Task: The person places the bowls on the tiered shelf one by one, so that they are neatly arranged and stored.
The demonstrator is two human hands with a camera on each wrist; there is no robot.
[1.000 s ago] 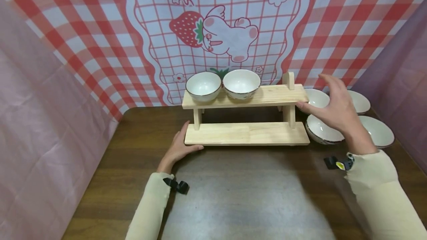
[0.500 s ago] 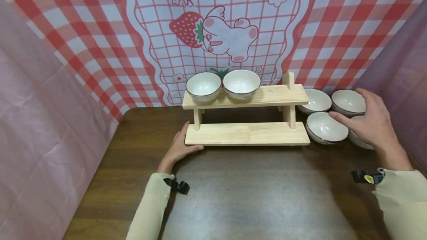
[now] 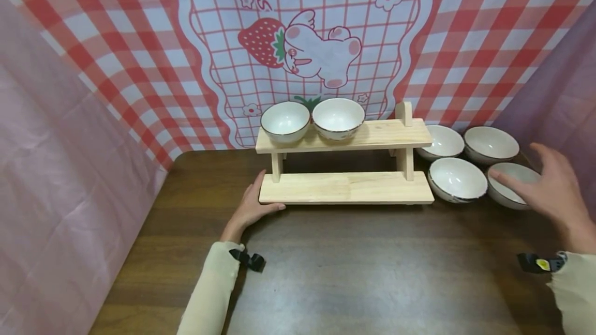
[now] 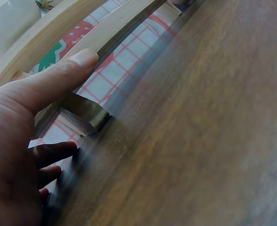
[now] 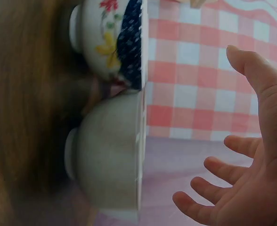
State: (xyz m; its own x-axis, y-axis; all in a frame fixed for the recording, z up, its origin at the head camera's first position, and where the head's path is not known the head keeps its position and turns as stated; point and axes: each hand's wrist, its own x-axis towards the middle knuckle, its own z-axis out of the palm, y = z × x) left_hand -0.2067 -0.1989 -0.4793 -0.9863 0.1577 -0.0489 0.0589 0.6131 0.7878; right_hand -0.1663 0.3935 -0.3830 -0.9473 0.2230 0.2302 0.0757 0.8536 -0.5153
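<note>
A two-tier wooden rack [image 3: 344, 187] stands toward the back of the table. My left hand [image 3: 250, 206] holds the left end of its lower board; in the left wrist view the thumb [image 4: 65, 77] lies along the front edge and the other fingers reach below the board. My right hand [image 3: 554, 190] hovers, fingers spread and holding nothing, at the right side of a white bowl [image 3: 507, 193], overlapping its rim in the head view. From the right wrist, this bowl [image 5: 110, 150] shows plain outside, beside a bowl [image 5: 115, 42] with painted flowers and a dark blue patch.
Two white bowls [image 3: 285, 122] sit on the upper board's left part. More bowls [image 3: 458, 179] are grouped right of the rack, close together. An upright wooden peg [image 3: 407, 114] rises at the upper board's right. A checked strawberry cloth [image 3: 321, 56] hangs behind; pink curtains flank the table.
My right hand has moved right and toward me, from beside the rack's upper board to the front right bowl. My left hand stays at the rack. Bowls and rack keep their places.
</note>
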